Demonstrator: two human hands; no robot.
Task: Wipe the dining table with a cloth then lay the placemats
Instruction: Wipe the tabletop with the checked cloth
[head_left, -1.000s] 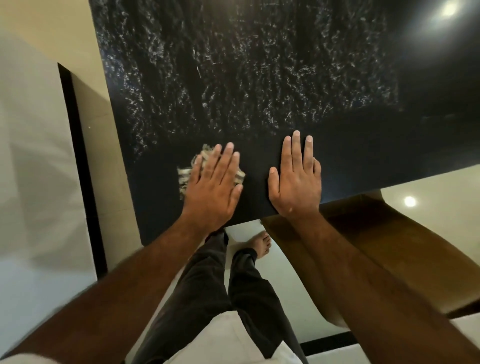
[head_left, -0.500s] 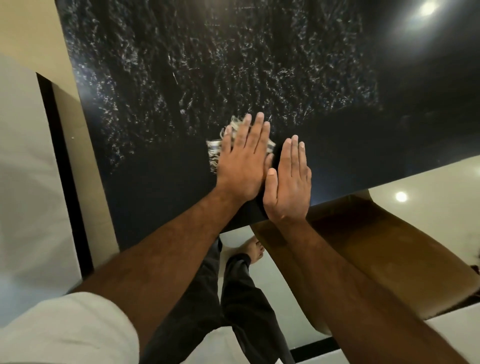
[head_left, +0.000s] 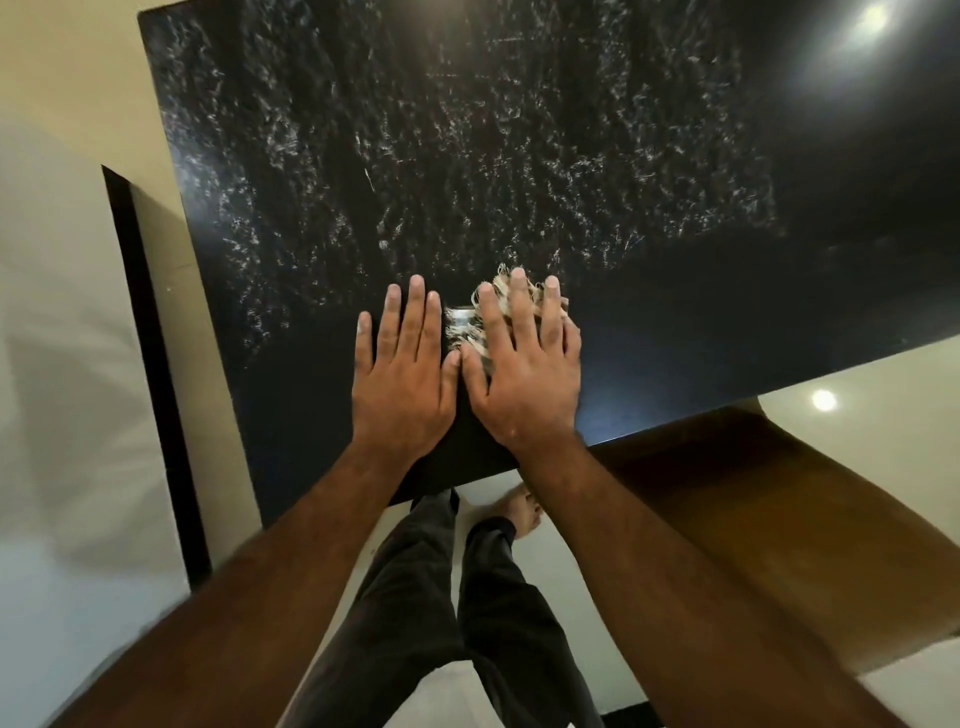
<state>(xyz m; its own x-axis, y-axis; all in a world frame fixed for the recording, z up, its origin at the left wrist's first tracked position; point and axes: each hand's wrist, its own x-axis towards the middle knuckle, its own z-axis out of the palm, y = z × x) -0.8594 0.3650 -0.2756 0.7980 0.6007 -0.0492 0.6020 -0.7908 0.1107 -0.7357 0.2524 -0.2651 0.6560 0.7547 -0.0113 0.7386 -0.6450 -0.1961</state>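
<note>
- Cloth (head_left: 460, 326): bunched and frayed, pinned to the bench (head_left: 675, 332) under the right hand (head_left: 522, 366), close to the near edge and roughly midway along it.
- Right hand: palm down, fingers straight and slightly spread, pressing rather than gripping; fringe poking out past the fingertips and on the thumb side.
- Left hand (head_left: 402, 374): flat on bare bench just beside the cloth, fingers straight and close together, thumb almost touching the right thumb; holds nothing.
- Slipping: only downward pressure and no grip, so liable to slide off the cloth on a quick stroke and leave it behind.
- Smearing: whitish streaks (head_left: 467, 156) across the middle and far part of the bench; likely to be pushed about rather than lifted with so small a wad, perhaps too dry or too loaded.
- Missed patches: glossy black top with ceiling-light glare (head_left: 872, 21) towards the far right corner; hard to tell clean from dirty by eye.
- Fresh prints: bare left palm on the polished surface, apt to mark the near strip.
- Near edge: easy to drag the cloth over it and down to the floor (head_left: 893, 415) with a stroke pulled too far towards the body.
- Placemats: none in view; wiping judged unfinished, so best not laid yet, for fear of trapping residue underneath.
</note>
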